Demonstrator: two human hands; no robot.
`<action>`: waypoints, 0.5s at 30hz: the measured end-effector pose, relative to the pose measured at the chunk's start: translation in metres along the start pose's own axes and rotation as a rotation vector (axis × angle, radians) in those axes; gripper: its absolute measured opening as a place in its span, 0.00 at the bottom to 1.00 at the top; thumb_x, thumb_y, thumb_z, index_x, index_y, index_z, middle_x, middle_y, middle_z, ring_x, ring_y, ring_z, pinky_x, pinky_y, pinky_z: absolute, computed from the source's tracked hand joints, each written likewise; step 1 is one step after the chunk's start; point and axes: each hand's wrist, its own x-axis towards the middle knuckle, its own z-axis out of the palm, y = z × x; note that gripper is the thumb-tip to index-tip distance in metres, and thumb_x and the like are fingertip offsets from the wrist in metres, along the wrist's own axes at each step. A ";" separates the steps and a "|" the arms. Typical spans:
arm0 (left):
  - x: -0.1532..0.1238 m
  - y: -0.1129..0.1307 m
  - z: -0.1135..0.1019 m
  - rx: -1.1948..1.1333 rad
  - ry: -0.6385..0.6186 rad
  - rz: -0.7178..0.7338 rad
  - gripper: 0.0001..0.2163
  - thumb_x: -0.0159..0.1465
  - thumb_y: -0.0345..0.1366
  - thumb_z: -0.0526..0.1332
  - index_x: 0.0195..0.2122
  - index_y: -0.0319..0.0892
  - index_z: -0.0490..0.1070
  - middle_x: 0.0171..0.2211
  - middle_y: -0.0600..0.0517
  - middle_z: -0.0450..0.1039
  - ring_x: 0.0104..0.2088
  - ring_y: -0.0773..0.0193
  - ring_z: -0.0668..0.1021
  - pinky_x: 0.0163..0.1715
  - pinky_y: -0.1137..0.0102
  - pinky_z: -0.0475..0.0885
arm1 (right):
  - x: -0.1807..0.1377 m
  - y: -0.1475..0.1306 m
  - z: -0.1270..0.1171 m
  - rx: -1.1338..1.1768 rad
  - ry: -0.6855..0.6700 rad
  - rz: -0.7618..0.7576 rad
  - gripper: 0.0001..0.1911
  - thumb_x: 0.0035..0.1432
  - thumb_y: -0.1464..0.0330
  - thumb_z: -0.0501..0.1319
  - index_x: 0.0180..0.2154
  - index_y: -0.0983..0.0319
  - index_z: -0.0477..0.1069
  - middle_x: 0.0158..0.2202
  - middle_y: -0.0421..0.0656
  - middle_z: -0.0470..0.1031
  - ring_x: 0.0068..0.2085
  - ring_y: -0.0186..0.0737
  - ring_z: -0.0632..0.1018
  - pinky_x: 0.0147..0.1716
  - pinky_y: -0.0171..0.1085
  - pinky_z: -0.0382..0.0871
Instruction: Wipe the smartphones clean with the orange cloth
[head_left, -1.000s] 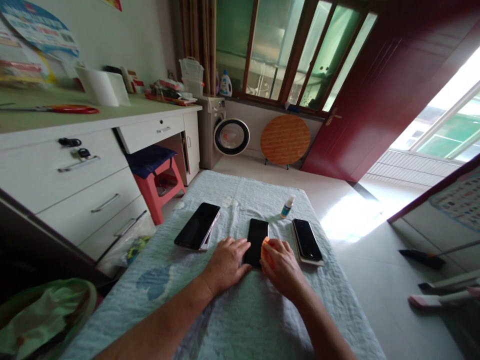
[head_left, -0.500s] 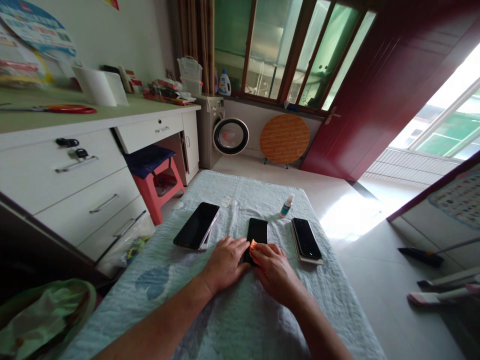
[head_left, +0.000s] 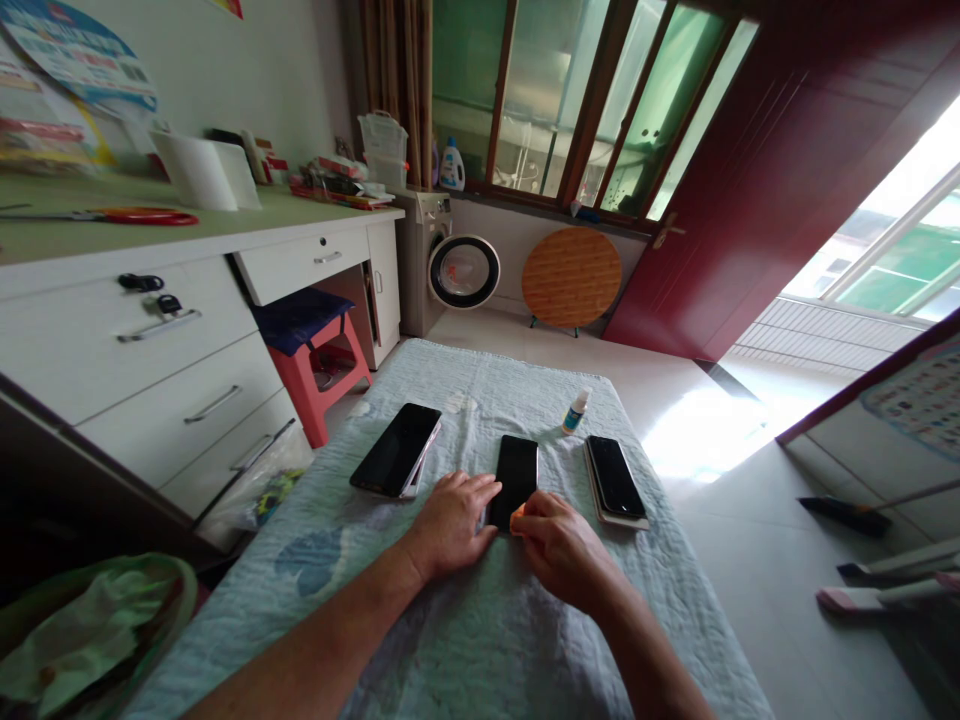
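Observation:
A black smartphone (head_left: 517, 468) lies face up on the cloth-covered table between my hands. My left hand (head_left: 452, 518) rests against its left edge, fingers stretched out and thumb near the lower corner. Pinched in my right hand (head_left: 555, 540) is a small orange cloth (head_left: 517, 519), pressed at the phone's lower right part. To the left lies a larger dark phone (head_left: 397, 450) on top of a pale flat object. Another black phone (head_left: 615, 474) rests on a light-coloured flat item at the right. A small spray bottle (head_left: 575, 412) stands behind, between the two right phones.
A pale blue quilted cloth (head_left: 480, 380) covers the table. On the left are a white drawer desk (head_left: 172, 350) and a red stool (head_left: 319, 365) with a dark blue top. An open washing machine (head_left: 420, 260) and round wooden board (head_left: 571, 277) stand beyond.
My right hand has drawn the orange cloth down and slightly right on the phone, exposing more of its screen. My left hand has stayed at the phone's left edge.

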 end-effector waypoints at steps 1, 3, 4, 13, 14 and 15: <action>0.000 0.000 0.000 0.001 -0.004 0.002 0.26 0.58 0.37 0.62 0.59 0.39 0.68 0.60 0.44 0.68 0.55 0.47 0.71 0.58 0.55 0.63 | 0.001 -0.003 0.001 -0.004 -0.007 -0.028 0.11 0.54 0.79 0.55 0.32 0.61 0.74 0.36 0.41 0.70 0.39 0.35 0.71 0.42 0.34 0.63; 0.000 0.000 -0.001 0.006 -0.010 0.007 0.26 0.58 0.36 0.61 0.59 0.39 0.68 0.60 0.44 0.68 0.55 0.48 0.71 0.59 0.55 0.63 | 0.002 -0.007 0.003 -0.010 -0.020 -0.071 0.11 0.55 0.79 0.56 0.33 0.60 0.74 0.37 0.41 0.70 0.39 0.35 0.70 0.42 0.34 0.62; -0.001 0.000 -0.001 0.009 -0.013 0.008 0.26 0.58 0.36 0.61 0.59 0.39 0.68 0.60 0.44 0.68 0.55 0.48 0.71 0.59 0.55 0.63 | 0.003 -0.008 0.004 -0.011 -0.025 -0.084 0.11 0.55 0.78 0.57 0.33 0.60 0.75 0.37 0.41 0.70 0.39 0.36 0.70 0.41 0.34 0.62; -0.001 0.004 -0.003 0.038 0.003 0.002 0.28 0.56 0.41 0.63 0.58 0.40 0.68 0.59 0.45 0.68 0.54 0.47 0.72 0.58 0.54 0.63 | -0.001 0.000 0.001 0.015 -0.067 0.028 0.13 0.55 0.77 0.56 0.34 0.58 0.78 0.35 0.41 0.70 0.38 0.34 0.72 0.40 0.32 0.62; -0.001 0.004 -0.003 0.040 0.008 0.001 0.28 0.57 0.43 0.63 0.58 0.40 0.69 0.59 0.45 0.69 0.54 0.47 0.72 0.58 0.54 0.63 | -0.002 0.001 0.000 0.017 -0.076 0.052 0.14 0.55 0.76 0.56 0.33 0.58 0.78 0.35 0.41 0.71 0.37 0.34 0.72 0.39 0.32 0.62; -0.001 0.004 -0.003 0.041 0.013 0.000 0.28 0.57 0.44 0.63 0.58 0.40 0.69 0.59 0.45 0.69 0.54 0.47 0.72 0.58 0.54 0.63 | -0.002 0.003 -0.003 0.018 -0.087 0.076 0.14 0.54 0.76 0.56 0.33 0.58 0.78 0.34 0.41 0.71 0.37 0.34 0.73 0.38 0.31 0.61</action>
